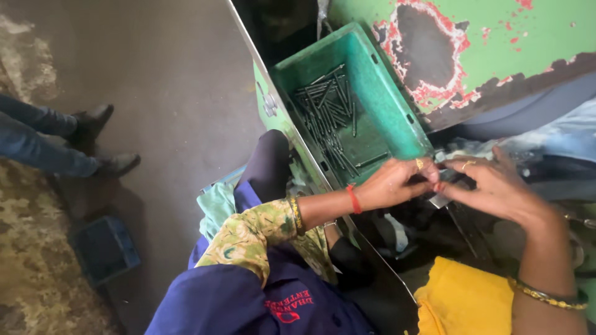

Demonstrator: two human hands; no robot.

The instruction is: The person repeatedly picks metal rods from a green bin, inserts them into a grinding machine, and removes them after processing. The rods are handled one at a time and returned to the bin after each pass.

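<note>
My left hand (pixel 391 183), with a red thread and a bangle at the wrist, is curled and meets the fingertips of my right hand (pixel 496 189) over a dark machine bed. Between the fingertips both hands pinch a small pale metal piece (pixel 439 198), mostly hidden by the fingers. Just beyond my left hand stands a green plastic crate (pixel 397 118) holding several thin dark metal rods (pixel 329 118). My right forearm wears gold bangles near the frame's lower right.
A green machine body (pixel 534 43) with peeling paint rises behind the crate. A yellow cloth (pixel 465 298) lies under my right arm. On the floor at left are another person's legs and shoes (pixel 93 142) and a small blue crate (pixel 104 248).
</note>
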